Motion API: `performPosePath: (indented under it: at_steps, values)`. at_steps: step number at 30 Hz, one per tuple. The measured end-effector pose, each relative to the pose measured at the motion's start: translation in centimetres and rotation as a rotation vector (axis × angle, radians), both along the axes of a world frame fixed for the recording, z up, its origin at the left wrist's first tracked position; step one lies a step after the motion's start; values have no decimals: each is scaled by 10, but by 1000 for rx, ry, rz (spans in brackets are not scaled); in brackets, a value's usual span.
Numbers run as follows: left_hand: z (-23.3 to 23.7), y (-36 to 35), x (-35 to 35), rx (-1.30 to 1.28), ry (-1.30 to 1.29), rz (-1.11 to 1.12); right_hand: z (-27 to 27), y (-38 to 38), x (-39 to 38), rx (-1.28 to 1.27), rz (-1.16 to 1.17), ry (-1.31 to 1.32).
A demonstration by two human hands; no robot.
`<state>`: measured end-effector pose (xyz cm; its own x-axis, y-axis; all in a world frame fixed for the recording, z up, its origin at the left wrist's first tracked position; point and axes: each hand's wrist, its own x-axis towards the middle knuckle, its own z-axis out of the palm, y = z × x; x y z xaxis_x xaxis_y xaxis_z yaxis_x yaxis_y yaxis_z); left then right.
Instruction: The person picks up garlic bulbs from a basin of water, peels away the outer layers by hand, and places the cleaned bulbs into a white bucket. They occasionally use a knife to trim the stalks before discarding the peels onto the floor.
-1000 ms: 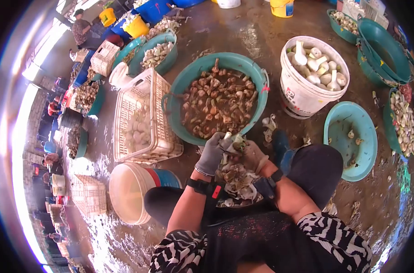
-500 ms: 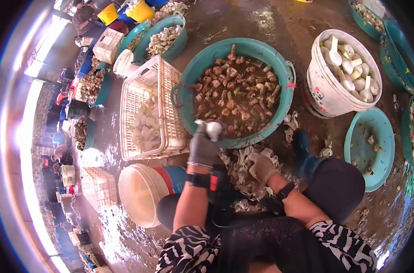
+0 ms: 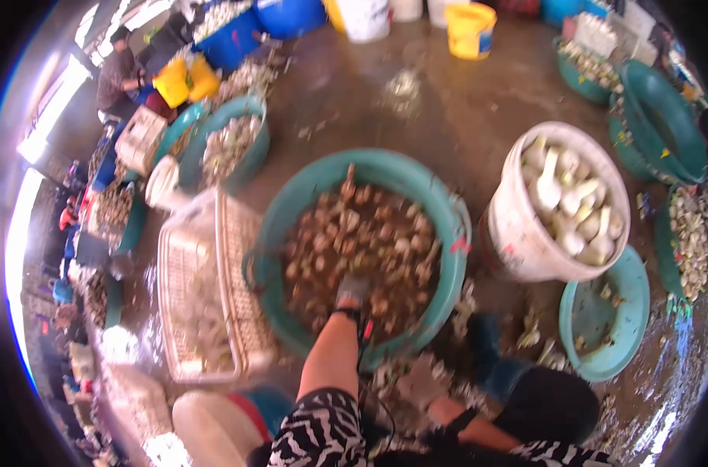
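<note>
The picture is blurred by motion. My left hand (image 3: 352, 291), in a grey glove, reaches down into the big teal basin (image 3: 416, 166) and rests among the brown unpeeled vegetables (image 3: 369, 233) in murky water. The blur hides whether its fingers grip one. My right hand (image 3: 422, 383), in a pale glove, hangs low over a pile of peelings (image 3: 393, 373) on the floor by my knee. Its fingers are too smeared to read.
A white bucket (image 3: 517, 249) of peeled white pieces (image 3: 572, 202) stands right of the basin, with a small teal basin (image 3: 636, 311) below it. A white crate (image 3: 191, 257) sits to the left and a white tub (image 3: 206, 428) at bottom left. The floor is wet. Other people work at far left.
My left hand has gone from above the basin's near rim, holding a white peeled piece, down into the basin. The view has swung upward and blurred. My right hand stays near the peelings.
</note>
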<state>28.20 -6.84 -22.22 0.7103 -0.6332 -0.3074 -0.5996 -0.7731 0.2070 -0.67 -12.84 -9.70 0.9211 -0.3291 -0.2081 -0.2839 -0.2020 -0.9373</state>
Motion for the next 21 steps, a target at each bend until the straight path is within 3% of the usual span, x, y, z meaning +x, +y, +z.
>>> performPosePath:
  at_steps: [2,4,7,8,10,11,12,13,15,16,18,21]
  values:
    - [18,5,-10,-432,427,298,-24,0,2,-35,33,117]
    - [-34,25,2,-386,280,491,-45,-6,10,186,98,329]
    - [48,38,-21,-576,519,786,-29,-8,16,588,-9,252]
    - [58,44,-26,-627,516,767,-20,-6,13,697,-83,151]
    - [74,58,-39,-728,510,722,-50,-5,23,629,-194,-72]
    - [66,61,-43,-629,488,672,-42,-1,22,597,-250,-173]
    - [39,66,-36,-485,238,292,-37,-5,17,354,-236,-193]
    - [24,73,-43,-403,171,154,-24,-6,14,431,-264,-145]
    - [29,61,-50,-329,270,251,-26,-2,10,435,-225,-249]
    - [29,56,-54,-337,347,363,-13,0,4,672,-268,-127]
    - [19,55,-53,-415,434,556,-44,0,-4,1150,-225,-336]
    - [21,44,-47,-385,223,488,-30,-2,1,1098,-388,-246]
